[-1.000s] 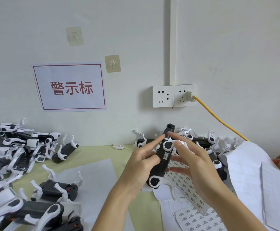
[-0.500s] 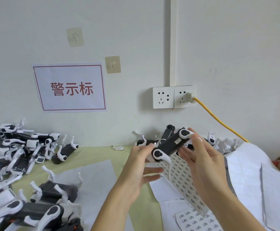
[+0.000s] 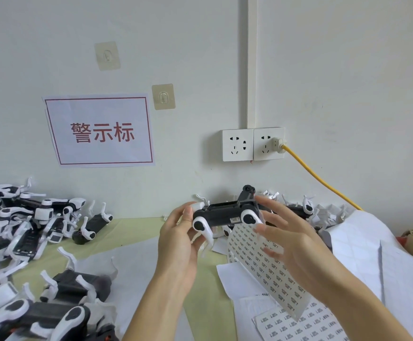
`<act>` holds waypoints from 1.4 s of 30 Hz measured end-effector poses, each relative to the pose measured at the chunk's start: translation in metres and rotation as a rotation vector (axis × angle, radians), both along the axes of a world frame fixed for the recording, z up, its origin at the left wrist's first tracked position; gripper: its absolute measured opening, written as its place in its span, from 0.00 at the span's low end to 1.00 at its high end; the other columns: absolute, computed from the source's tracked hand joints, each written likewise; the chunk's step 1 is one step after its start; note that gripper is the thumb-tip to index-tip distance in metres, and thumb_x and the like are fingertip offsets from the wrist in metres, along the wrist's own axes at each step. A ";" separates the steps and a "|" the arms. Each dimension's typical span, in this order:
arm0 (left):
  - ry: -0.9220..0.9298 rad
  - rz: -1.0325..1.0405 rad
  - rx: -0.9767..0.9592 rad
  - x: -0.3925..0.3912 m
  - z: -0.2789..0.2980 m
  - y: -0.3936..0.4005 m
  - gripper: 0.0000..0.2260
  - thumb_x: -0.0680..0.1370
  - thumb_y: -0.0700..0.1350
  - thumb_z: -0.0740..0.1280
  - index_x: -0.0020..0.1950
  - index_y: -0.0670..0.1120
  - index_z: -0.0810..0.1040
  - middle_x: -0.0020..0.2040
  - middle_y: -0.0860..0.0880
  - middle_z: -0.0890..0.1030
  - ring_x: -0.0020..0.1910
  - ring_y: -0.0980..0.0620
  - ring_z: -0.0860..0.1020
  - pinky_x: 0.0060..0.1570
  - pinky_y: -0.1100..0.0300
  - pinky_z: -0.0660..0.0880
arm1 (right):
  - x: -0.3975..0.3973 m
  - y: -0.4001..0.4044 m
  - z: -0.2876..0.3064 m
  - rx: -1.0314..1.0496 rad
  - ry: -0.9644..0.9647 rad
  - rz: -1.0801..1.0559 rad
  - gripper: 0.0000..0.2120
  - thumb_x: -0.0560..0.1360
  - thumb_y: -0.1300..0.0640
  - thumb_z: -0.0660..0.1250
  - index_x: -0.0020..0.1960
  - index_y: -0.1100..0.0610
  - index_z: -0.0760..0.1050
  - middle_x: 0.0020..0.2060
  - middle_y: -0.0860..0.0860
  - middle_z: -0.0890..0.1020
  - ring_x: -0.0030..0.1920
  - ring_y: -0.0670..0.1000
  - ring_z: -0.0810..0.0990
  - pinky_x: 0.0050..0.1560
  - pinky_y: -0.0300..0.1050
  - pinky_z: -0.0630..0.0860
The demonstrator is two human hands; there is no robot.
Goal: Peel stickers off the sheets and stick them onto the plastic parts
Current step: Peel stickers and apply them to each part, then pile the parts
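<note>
Head view, part: the black plastic body with white legs [image 3: 225,214] is held level above the desk [image 3: 131,232], long axis left-right, neck end toward the right.
Left hand [image 3: 178,239] grip: clamped on its left end.
Right hand [image 3: 291,244] grip: fingers spread, steadying the right end.
Progress: a small label is seen on its side; the printed sticker sheet [image 3: 267,264] is judged mostly full, and many parts remain.
</note>
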State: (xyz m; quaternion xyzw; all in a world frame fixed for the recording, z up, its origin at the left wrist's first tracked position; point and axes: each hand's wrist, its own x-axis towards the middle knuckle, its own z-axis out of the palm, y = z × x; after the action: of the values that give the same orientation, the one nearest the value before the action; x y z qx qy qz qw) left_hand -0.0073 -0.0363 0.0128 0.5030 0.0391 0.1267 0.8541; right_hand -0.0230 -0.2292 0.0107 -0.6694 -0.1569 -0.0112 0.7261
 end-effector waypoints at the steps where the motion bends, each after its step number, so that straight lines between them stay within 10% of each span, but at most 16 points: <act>1: -0.002 -0.005 0.008 -0.001 0.001 -0.001 0.11 0.84 0.43 0.61 0.56 0.41 0.81 0.48 0.42 0.82 0.50 0.38 0.77 0.47 0.50 0.75 | -0.001 -0.002 0.001 -0.026 -0.008 -0.007 0.27 0.67 0.47 0.75 0.63 0.32 0.75 0.66 0.45 0.77 0.67 0.47 0.76 0.64 0.57 0.75; 9: -0.039 -0.043 0.100 -0.005 0.001 -0.010 0.15 0.77 0.52 0.67 0.53 0.41 0.81 0.39 0.45 0.82 0.34 0.47 0.79 0.26 0.63 0.73 | -0.006 -0.015 0.003 -0.162 -0.085 -0.072 0.18 0.69 0.41 0.70 0.58 0.36 0.76 0.57 0.48 0.81 0.53 0.48 0.84 0.49 0.47 0.80; 13: -0.079 -0.028 0.170 -0.009 0.001 -0.015 0.22 0.65 0.59 0.72 0.48 0.43 0.79 0.36 0.48 0.83 0.30 0.50 0.80 0.26 0.63 0.71 | -0.008 -0.018 0.001 -0.188 -0.077 -0.031 0.16 0.74 0.41 0.66 0.61 0.39 0.77 0.54 0.53 0.82 0.47 0.53 0.86 0.46 0.44 0.80; 17: -0.104 -0.121 0.196 -0.009 -0.001 -0.014 0.22 0.77 0.61 0.62 0.49 0.42 0.82 0.41 0.44 0.85 0.38 0.47 0.83 0.39 0.54 0.80 | -0.004 -0.029 0.002 0.008 -0.002 -0.053 0.12 0.79 0.45 0.64 0.54 0.51 0.80 0.46 0.58 0.82 0.36 0.59 0.80 0.36 0.46 0.77; 26: -0.089 -0.101 1.282 0.024 -0.008 -0.018 0.11 0.81 0.46 0.64 0.40 0.53 0.81 0.38 0.55 0.83 0.40 0.53 0.81 0.45 0.55 0.75 | 0.011 -0.093 -0.001 0.680 0.179 -0.531 0.13 0.81 0.46 0.64 0.57 0.55 0.76 0.48 0.58 0.77 0.36 0.55 0.79 0.31 0.41 0.78; 31: -0.138 -0.155 1.442 0.048 -0.004 -0.020 0.10 0.81 0.46 0.65 0.43 0.55 0.81 0.40 0.57 0.83 0.39 0.63 0.79 0.40 0.67 0.70 | 0.009 -0.134 0.000 1.099 0.027 -0.884 0.16 0.83 0.52 0.58 0.67 0.59 0.71 0.60 0.54 0.76 0.50 0.55 0.85 0.43 0.40 0.80; 39: -0.039 -0.154 1.701 0.087 -0.020 0.006 0.07 0.80 0.47 0.65 0.44 0.56 0.79 0.46 0.55 0.81 0.40 0.57 0.77 0.45 0.59 0.76 | 0.010 -0.078 0.007 0.386 0.125 -0.622 0.16 0.79 0.65 0.58 0.55 0.52 0.82 0.46 0.50 0.87 0.45 0.52 0.87 0.44 0.42 0.78; 42: 0.126 0.004 1.877 0.104 -0.022 0.051 0.06 0.80 0.48 0.62 0.55 0.54 0.76 0.57 0.50 0.76 0.56 0.49 0.75 0.55 0.54 0.74 | 0.007 -0.039 0.005 0.055 0.082 -0.478 0.17 0.79 0.62 0.59 0.51 0.46 0.83 0.43 0.45 0.87 0.41 0.46 0.86 0.42 0.43 0.80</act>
State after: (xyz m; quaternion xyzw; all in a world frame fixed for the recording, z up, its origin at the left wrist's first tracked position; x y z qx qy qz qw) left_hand 0.0971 0.0149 -0.0091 0.9917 -0.0321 0.0805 0.0955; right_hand -0.0155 -0.2683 0.0154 -0.6674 0.0361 -0.1597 0.7264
